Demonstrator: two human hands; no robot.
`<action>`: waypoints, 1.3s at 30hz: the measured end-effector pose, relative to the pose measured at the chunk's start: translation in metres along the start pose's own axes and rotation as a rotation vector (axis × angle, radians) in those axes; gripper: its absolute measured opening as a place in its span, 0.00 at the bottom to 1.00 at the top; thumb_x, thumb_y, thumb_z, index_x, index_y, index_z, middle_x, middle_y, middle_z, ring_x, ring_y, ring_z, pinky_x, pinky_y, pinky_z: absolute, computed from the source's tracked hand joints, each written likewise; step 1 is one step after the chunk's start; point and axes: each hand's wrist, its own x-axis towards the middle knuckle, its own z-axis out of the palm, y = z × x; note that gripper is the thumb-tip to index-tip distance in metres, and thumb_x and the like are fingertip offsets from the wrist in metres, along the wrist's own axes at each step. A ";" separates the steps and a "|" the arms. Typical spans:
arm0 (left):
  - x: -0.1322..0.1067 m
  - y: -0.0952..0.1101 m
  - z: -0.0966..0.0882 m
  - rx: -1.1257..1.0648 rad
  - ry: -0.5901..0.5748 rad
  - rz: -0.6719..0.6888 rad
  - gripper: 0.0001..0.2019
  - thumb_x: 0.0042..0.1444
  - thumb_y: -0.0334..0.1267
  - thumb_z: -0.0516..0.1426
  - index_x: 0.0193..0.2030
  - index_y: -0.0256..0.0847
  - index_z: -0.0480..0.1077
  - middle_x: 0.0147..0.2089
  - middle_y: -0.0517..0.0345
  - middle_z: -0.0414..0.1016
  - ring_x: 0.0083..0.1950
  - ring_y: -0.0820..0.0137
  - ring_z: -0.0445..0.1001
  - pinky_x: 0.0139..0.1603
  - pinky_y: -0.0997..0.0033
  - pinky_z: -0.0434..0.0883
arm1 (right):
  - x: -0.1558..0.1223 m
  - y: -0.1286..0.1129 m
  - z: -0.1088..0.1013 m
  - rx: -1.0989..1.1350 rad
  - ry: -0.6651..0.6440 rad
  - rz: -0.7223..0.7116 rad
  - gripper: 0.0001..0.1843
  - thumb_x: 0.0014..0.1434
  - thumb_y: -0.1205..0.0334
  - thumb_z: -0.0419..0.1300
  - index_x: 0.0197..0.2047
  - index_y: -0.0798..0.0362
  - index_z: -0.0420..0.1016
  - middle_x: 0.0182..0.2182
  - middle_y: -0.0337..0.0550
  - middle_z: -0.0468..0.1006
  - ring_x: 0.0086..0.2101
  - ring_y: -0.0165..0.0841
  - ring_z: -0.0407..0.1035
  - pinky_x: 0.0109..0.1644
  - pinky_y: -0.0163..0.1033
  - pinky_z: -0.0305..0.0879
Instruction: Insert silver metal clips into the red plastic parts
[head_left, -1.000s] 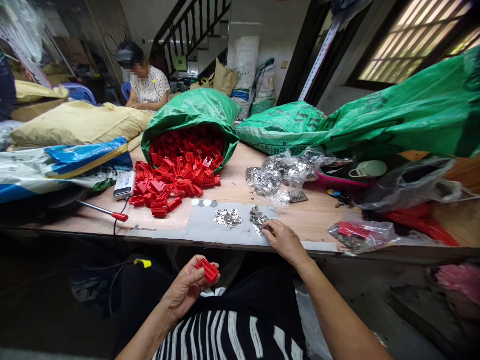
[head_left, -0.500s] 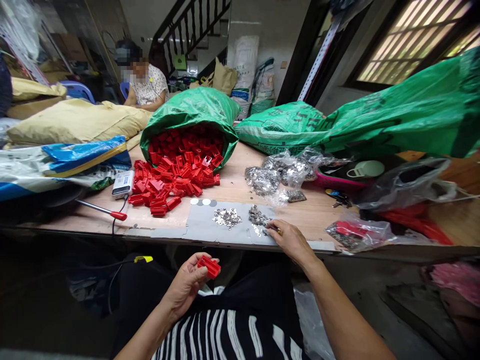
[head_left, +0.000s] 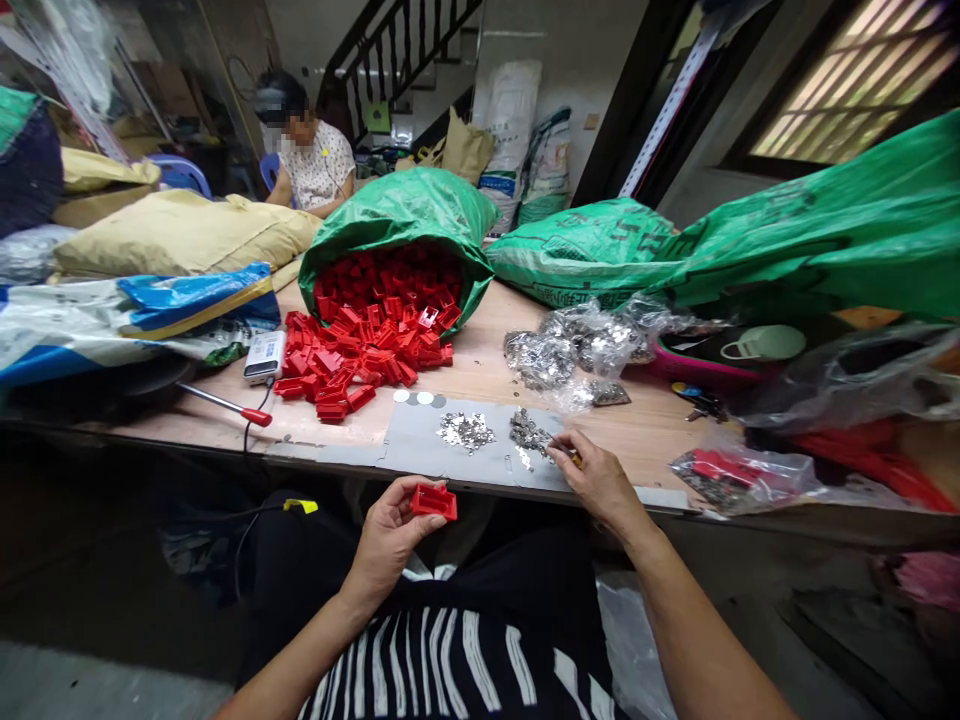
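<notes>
My left hand (head_left: pixel 394 530) is closed around one end of a red plastic housing (head_left: pixel 435 503). The housing is held just in front of the table edge, its hollow side facing me. On the grey mat (head_left: pixel 409 450), my right hand (head_left: pixel 600 480) pinches a thin metal tool with a yellow part, seemingly tweezers (head_left: pixel 575 459). Its tip is at the right side of a pile of small dark metal parts (head_left: pixel 527 432); whether it grips a part is too small to tell. A second pile of flat shiny metal pieces (head_left: pixel 466 430) lies to the left.
A green sack (head_left: pixel 405 205) spills red housings (head_left: pixel 352 355) onto the table. Bagged metal parts (head_left: pixel 544 355) lie at the right, with another bag (head_left: pixel 739 475) near the edge. A red-tipped lever (head_left: pixel 255 415) juts in from the left. A person (head_left: pixel 319 160) sits across the table.
My left hand has risen toward the table edge and turned the red housing, so its hollow shows more. My right hand stays by the dark pile. The view has shifted slightly.
</notes>
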 end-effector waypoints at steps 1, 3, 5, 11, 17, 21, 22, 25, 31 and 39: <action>0.000 0.001 0.002 0.048 0.004 0.044 0.18 0.43 0.34 0.68 0.42 0.40 0.73 0.45 0.54 0.80 0.43 0.68 0.79 0.48 0.70 0.75 | -0.002 -0.006 0.000 0.069 -0.007 -0.017 0.09 0.59 0.54 0.56 0.36 0.50 0.70 0.30 0.41 0.77 0.31 0.33 0.70 0.36 0.37 0.64; 0.000 0.003 0.005 0.158 0.012 0.144 0.18 0.44 0.34 0.67 0.43 0.41 0.73 0.45 0.55 0.80 0.45 0.67 0.79 0.49 0.68 0.75 | -0.006 -0.024 0.004 0.222 -0.044 -0.067 0.11 0.59 0.52 0.57 0.35 0.51 0.70 0.29 0.40 0.75 0.30 0.32 0.68 0.34 0.34 0.63; -0.001 0.003 0.007 0.275 0.020 0.246 0.17 0.46 0.35 0.67 0.44 0.42 0.73 0.45 0.55 0.80 0.45 0.66 0.79 0.50 0.68 0.75 | -0.013 -0.045 0.010 0.337 -0.094 -0.107 0.12 0.59 0.52 0.58 0.35 0.52 0.70 0.28 0.39 0.73 0.30 0.30 0.66 0.34 0.33 0.63; 0.000 0.002 0.008 0.518 0.038 0.456 0.18 0.49 0.36 0.65 0.48 0.43 0.72 0.45 0.54 0.79 0.45 0.66 0.79 0.47 0.69 0.75 | -0.032 -0.099 0.030 0.389 -0.158 -0.209 0.07 0.61 0.57 0.57 0.35 0.51 0.71 0.27 0.37 0.73 0.27 0.29 0.66 0.33 0.33 0.63; -0.002 0.004 0.010 0.522 0.052 0.481 0.17 0.50 0.37 0.64 0.48 0.44 0.72 0.46 0.52 0.79 0.46 0.64 0.78 0.49 0.66 0.74 | -0.037 -0.109 0.047 0.349 -0.103 -0.325 0.04 0.61 0.62 0.56 0.35 0.50 0.70 0.28 0.40 0.73 0.28 0.31 0.67 0.33 0.35 0.64; -0.004 0.005 0.011 0.461 0.082 0.430 0.17 0.49 0.37 0.65 0.47 0.45 0.74 0.47 0.52 0.80 0.47 0.62 0.78 0.51 0.65 0.74 | -0.037 -0.109 0.047 0.343 -0.178 -0.324 0.06 0.62 0.60 0.55 0.35 0.49 0.71 0.29 0.42 0.73 0.30 0.34 0.68 0.36 0.38 0.65; -0.005 0.005 0.011 0.443 0.090 0.422 0.17 0.48 0.37 0.66 0.47 0.45 0.75 0.47 0.52 0.80 0.47 0.62 0.78 0.51 0.64 0.74 | -0.036 -0.109 0.046 0.351 -0.193 -0.324 0.06 0.63 0.60 0.54 0.35 0.49 0.71 0.29 0.43 0.73 0.30 0.34 0.68 0.36 0.39 0.65; -0.005 0.005 0.010 0.422 0.103 0.412 0.18 0.48 0.36 0.66 0.47 0.45 0.75 0.47 0.52 0.80 0.47 0.61 0.78 0.50 0.64 0.74 | -0.036 -0.109 0.042 0.408 -0.231 -0.308 0.08 0.63 0.59 0.54 0.36 0.50 0.73 0.31 0.44 0.74 0.32 0.35 0.68 0.37 0.39 0.65; -0.005 0.005 0.011 0.451 0.084 0.430 0.17 0.49 0.36 0.65 0.48 0.45 0.73 0.47 0.52 0.79 0.47 0.62 0.78 0.49 0.65 0.74 | -0.032 -0.098 0.042 0.556 -0.284 -0.109 0.10 0.62 0.54 0.55 0.39 0.51 0.71 0.31 0.40 0.72 0.31 0.31 0.65 0.36 0.35 0.62; -0.007 0.005 0.012 0.466 0.030 0.448 0.17 0.51 0.33 0.63 0.48 0.45 0.74 0.48 0.53 0.79 0.49 0.62 0.77 0.52 0.63 0.73 | -0.026 -0.092 0.056 0.640 -0.386 -0.110 0.11 0.59 0.53 0.58 0.32 0.51 0.64 0.29 0.35 0.65 0.31 0.29 0.60 0.37 0.34 0.60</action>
